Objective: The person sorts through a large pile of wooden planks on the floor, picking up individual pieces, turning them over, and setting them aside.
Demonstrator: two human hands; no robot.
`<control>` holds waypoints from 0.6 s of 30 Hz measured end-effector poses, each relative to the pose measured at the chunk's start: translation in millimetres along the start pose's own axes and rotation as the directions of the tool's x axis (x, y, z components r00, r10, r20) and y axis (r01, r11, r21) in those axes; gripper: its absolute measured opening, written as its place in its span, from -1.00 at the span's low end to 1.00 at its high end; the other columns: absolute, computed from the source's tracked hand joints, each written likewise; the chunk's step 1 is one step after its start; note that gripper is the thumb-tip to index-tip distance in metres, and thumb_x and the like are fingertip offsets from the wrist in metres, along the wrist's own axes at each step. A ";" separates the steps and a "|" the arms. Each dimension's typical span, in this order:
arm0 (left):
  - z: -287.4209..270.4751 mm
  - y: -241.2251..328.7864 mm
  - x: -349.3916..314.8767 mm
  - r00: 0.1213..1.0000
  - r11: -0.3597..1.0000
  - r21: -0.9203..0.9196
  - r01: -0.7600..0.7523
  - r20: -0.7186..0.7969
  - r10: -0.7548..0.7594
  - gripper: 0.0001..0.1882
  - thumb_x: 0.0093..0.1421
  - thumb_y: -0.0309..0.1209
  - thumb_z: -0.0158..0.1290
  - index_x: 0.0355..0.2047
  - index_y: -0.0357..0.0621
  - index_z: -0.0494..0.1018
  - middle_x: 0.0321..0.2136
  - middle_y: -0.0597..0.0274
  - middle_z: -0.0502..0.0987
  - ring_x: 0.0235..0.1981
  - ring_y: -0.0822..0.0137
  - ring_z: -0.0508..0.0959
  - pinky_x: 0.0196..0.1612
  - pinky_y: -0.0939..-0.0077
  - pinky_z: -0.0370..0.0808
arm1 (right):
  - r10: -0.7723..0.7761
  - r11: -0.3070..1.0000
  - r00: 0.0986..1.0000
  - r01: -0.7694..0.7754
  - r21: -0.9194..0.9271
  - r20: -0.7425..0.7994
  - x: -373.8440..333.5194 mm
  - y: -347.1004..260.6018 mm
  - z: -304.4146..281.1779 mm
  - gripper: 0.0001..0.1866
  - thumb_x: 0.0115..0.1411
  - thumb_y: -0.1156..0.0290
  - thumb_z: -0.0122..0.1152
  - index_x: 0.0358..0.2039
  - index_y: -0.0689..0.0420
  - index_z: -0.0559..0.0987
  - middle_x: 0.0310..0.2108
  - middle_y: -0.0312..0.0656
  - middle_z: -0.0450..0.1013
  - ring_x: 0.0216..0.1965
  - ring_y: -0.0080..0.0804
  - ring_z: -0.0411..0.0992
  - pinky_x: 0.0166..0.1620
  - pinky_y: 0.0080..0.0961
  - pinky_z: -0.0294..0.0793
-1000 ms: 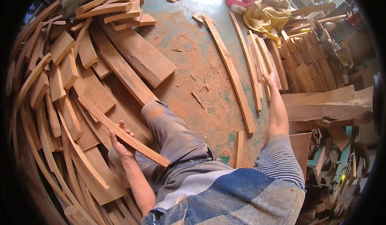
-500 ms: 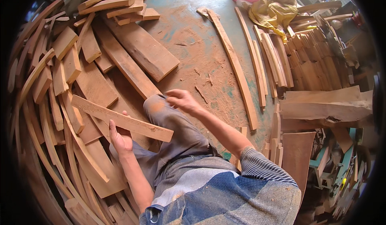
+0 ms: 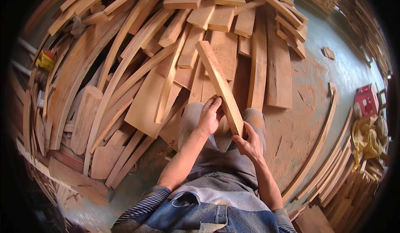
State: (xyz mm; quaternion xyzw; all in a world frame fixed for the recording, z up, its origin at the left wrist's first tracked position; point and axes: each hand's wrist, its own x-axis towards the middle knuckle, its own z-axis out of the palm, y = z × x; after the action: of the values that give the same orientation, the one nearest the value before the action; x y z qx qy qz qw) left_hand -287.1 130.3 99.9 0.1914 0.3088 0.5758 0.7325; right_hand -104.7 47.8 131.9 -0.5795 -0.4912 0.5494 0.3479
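Note:
Between my knees I hold a short, straight wooden board (image 3: 220,83), tilted so that its far end rises toward the wood pile. My left hand (image 3: 210,115) grips its left side about midway, thumb and fingers closed on it. At the near end, my right hand (image 3: 249,140) pinches the board with the thumb below and fingers on the right edge. Beyond the board's far end lie several cut wooden blocks (image 3: 189,47), stacked loosely on wider planks (image 3: 146,99).
Long curved wooden strips (image 3: 118,70) spread over the left side. At right, a long plank (image 3: 313,156) lies on the sawdust-covered floor (image 3: 291,131) near stacked strips (image 3: 333,170). A red plastic stool (image 3: 366,101) and yellow sacking (image 3: 368,137) stand farther right.
My view has swung left toward the pile. My right hand, empty near the knee before, now grips the board's near end. The board has turned to point away from me.

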 end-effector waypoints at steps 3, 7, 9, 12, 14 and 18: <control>-4.5 1.1 -6.3 1.000 1.000 0.021 -0.001 -0.008 0.001 -0.67 0.39 -0.26 0.07 0.09 -0.07 0.45 -0.08 0.36 0.58 -0.05 0.41 0.55 0.09 0.35 0.48 | -0.040 0.999 0.999 0.040 -0.008 0.017 -2.9 3.2 -0.9 -0.35 0.06 0.37 0.37 0.17 0.30 0.44 -0.19 -0.16 0.52 -0.23 -0.50 0.47 -0.20 -0.55 0.48; 0.5 2.9 -5.1 0.999 0.997 0.072 -0.028 0.024 0.026 -0.65 0.38 -0.25 0.09 0.10 -0.07 0.45 -0.09 0.37 0.58 -0.06 0.43 0.55 0.08 0.39 0.48 | -0.053 0.993 0.995 0.044 0.110 0.085 2.9 10.5 -6.2 -0.34 0.06 0.29 0.36 0.16 0.27 0.44 -0.16 -0.16 0.51 -0.22 -0.48 0.47 -0.20 -0.55 0.48; -2.6 3.8 -6.8 0.997 0.994 0.099 -0.047 0.068 0.040 -0.63 0.37 -0.24 0.10 0.12 -0.07 0.45 -0.09 0.38 0.58 -0.07 0.44 0.54 0.07 0.39 0.47 | 0.037 0.952 0.970 -0.107 0.287 0.239 4.0 5.9 -11.2 -0.36 0.08 0.23 0.35 0.14 0.26 0.44 -0.19 -0.14 0.51 -0.26 -0.42 0.48 -0.25 -0.50 0.51; 4.3 5.8 -20.1 0.991 0.998 -0.030 0.046 0.129 -0.042 -0.53 0.36 -0.15 0.11 0.17 -0.13 0.40 -0.10 0.27 0.58 -0.06 0.32 0.57 0.06 0.33 0.54 | -0.005 0.763 0.868 -0.318 0.563 0.497 8.1 11.4 -10.2 -0.39 0.13 0.17 0.30 0.11 0.28 0.44 -0.25 -0.11 0.50 -0.31 -0.39 0.49 -0.32 -0.47 0.53; 10.9 13.5 -29.7 0.977 0.984 -0.099 0.148 0.171 -0.130 -0.48 0.35 -0.07 0.10 0.13 -0.19 0.40 -0.13 0.10 0.58 -0.08 0.19 0.61 0.00 0.23 0.61 | -0.065 0.598 0.799 -0.448 0.665 0.597 7.1 12.5 0.1 -0.35 0.18 0.03 0.26 0.07 0.32 0.42 -0.24 -0.01 0.50 -0.31 -0.29 0.51 -0.39 -0.41 0.58; 4.9 28.6 -39.0 0.996 0.993 -0.099 0.056 0.069 -0.049 -0.54 0.33 -0.06 0.13 0.00 -0.20 0.44 -0.23 0.05 0.60 -0.17 0.19 0.64 -0.09 0.18 0.64 | -0.079 0.486 0.697 -0.598 0.638 0.713 18.7 15.1 20.0 -0.26 0.24 -0.10 0.19 0.10 0.37 0.40 -0.21 0.05 0.49 -0.33 -0.26 0.52 -0.36 -0.37 0.61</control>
State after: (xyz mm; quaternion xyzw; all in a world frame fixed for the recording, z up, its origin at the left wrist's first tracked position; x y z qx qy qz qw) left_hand -310.3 100.7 130.7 0.1649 0.2595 0.5645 0.7660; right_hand -123.1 58.7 109.1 -0.1762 -0.1499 0.9294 0.2875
